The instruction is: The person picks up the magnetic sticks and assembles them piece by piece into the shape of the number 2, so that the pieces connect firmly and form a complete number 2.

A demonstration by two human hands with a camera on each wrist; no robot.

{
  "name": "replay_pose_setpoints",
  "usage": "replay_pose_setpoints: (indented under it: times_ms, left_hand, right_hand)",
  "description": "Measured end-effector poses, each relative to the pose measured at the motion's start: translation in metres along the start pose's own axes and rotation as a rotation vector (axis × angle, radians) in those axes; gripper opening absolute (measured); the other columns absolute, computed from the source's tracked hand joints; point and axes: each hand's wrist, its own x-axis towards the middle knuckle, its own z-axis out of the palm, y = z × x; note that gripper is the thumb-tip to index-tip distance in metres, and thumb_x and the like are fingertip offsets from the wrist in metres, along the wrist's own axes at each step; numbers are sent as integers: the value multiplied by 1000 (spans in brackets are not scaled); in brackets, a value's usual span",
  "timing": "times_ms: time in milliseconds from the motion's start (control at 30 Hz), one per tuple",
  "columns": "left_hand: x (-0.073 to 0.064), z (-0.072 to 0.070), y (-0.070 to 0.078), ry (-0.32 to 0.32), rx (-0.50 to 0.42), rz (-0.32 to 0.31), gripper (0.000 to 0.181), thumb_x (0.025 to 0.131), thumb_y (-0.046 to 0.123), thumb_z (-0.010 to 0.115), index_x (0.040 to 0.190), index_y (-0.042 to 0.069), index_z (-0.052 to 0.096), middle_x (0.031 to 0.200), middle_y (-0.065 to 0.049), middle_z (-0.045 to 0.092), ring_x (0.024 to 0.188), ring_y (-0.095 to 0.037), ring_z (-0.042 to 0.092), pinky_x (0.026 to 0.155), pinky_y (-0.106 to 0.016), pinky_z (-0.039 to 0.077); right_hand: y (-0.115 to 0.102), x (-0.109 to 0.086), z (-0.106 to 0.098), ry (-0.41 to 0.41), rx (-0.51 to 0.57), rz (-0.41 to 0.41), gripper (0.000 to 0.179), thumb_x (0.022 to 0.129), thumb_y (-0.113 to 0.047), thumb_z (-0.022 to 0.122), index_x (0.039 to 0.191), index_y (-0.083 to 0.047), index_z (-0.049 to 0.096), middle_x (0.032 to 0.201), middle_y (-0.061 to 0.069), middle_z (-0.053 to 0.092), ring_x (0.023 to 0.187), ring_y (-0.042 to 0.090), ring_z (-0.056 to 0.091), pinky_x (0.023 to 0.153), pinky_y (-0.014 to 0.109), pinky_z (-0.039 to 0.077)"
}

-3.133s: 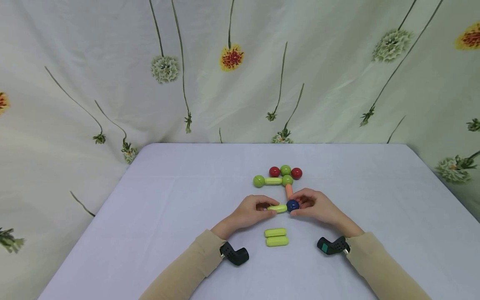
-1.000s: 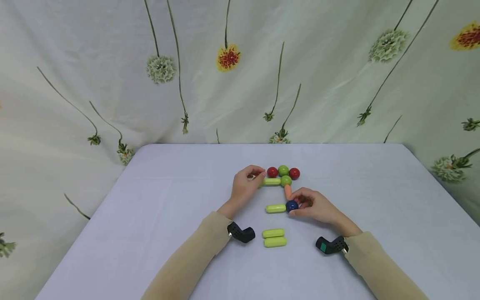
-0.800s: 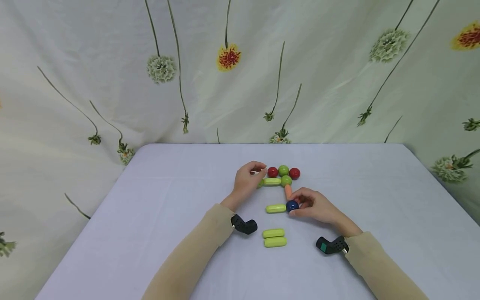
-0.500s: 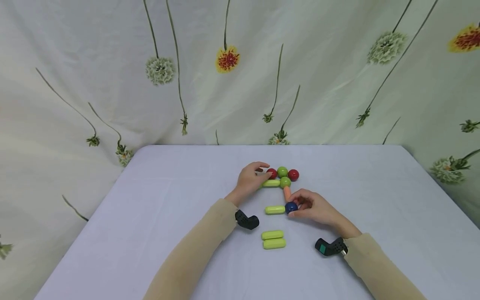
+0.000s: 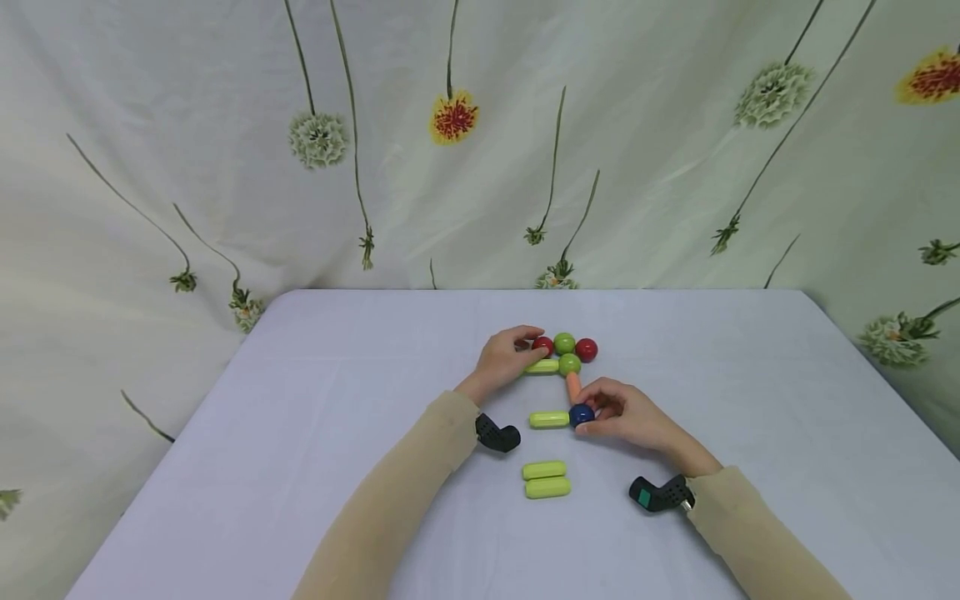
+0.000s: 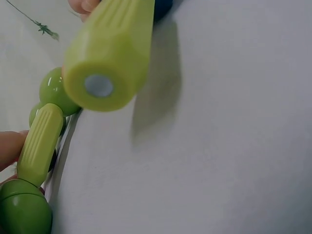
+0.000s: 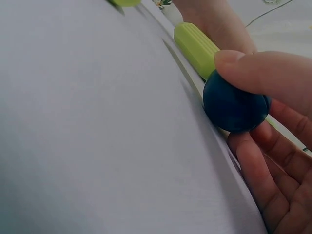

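In the head view my left hand (image 5: 507,358) reaches over the far pieces, its thumb and fingertips around the left red ball (image 5: 543,347). Below that ball lies a yellow-green rod (image 5: 542,367), joined to a green ball (image 5: 569,365); the green ball (image 6: 24,207) at its other end shows in the left wrist view. My right hand (image 5: 626,414) pinches a dark blue ball (image 7: 235,103) between thumb and fingers. To it are joined a yellow-green rod (image 5: 549,419) and an orange rod (image 5: 573,387). A grey disc (image 6: 99,86) shows in the nearer rod's end.
Two loose yellow-green rods (image 5: 546,479) lie side by side nearer the person. Another green ball (image 5: 564,342) and a second red ball (image 5: 587,350) sit at the back. A pale cloth covers the table (image 5: 360,375), and a flowered curtain (image 5: 630,125) hangs behind it.
My left hand has left the rod beside the blue ball, moved up past the far left green ball and closed around the left red ball. The right hand stays on the blue ball.
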Motion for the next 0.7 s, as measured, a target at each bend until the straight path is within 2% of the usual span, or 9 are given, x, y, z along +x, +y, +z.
replay_pose_setpoints:
  times_ms: [167,400,567,700]
  left_hand:
    - [0,0,0,-18,2,12,38,91,27,62,126,14,60,116,-4,62,105,-19,56,91,-35,43]
    - [-2,0,1,-6,10,24,37,92,24,61,127,12,58,117,-7,62,105,-20,57,91,-35,44]
    - [-2,-1,-3,18,-4,32,37,93,23,59,128,12,55,118,-8,60,102,-20,57,87,-34,45]
    - [-3,-5,-4,40,-34,62,38,94,24,58,129,10,54,119,-7,59,100,-20,57,85,-33,47]
  right_hand:
    - [-5,0,2,8,-34,26,33,78,-9,76,107,-4,61,95,6,55,85,21,53,73,24,49]
    - [-35,-6,1,6,-39,24,31,78,-4,74,105,3,60,93,8,55,83,25,53,72,24,49]
    - [-39,-7,2,7,-41,19,31,78,-3,74,105,3,60,92,10,56,84,25,52,72,24,49]
    - [-40,-8,1,11,-44,20,31,77,-3,74,105,2,60,92,10,56,85,25,52,72,24,48]
